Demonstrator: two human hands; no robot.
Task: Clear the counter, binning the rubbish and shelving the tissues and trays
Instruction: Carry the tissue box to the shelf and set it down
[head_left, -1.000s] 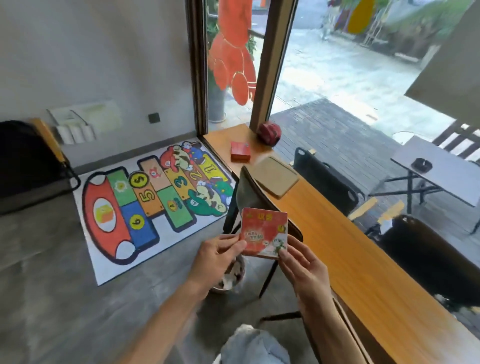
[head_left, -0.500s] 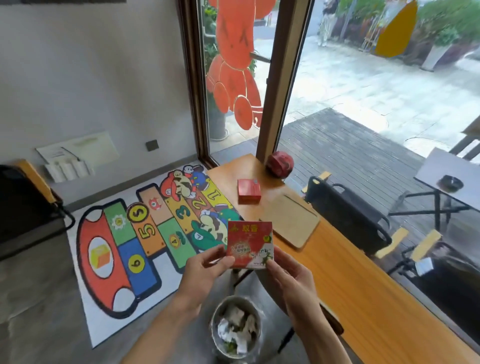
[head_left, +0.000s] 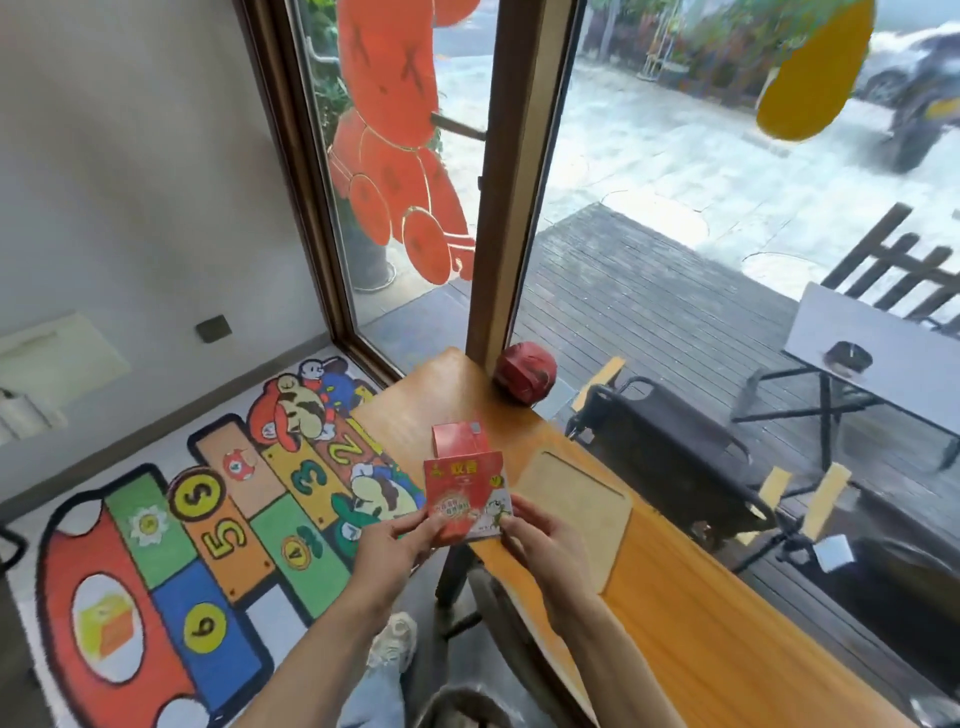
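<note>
Both hands hold a red printed tissue pack (head_left: 466, 496) upright over the near edge of the wooden counter (head_left: 691, 639). My left hand (head_left: 395, 545) pinches its lower left corner, and my right hand (head_left: 545, 535) grips its lower right corner. Behind it on the counter lies a second red pack (head_left: 460, 437). A flat tan tray (head_left: 576, 506) rests on the counter just right of my right hand. A crumpled red ball (head_left: 524, 379) sits at the counter's far end by the window post. The rim of a bin (head_left: 457, 706) shows at the bottom edge.
A dark chair (head_left: 483, 597) stands under the counter's near edge. A colourful hopscotch mat (head_left: 208, 525) covers the floor to the left. Beyond the window are dark outdoor chairs (head_left: 670, 457) and a grey table (head_left: 883, 353). My shoe (head_left: 392, 642) is on the floor below.
The view has tilted up and closer to the counter's far end. The pack stays held in both hands, now nearer the second red pack. The bin has slid to the bottom edge.
</note>
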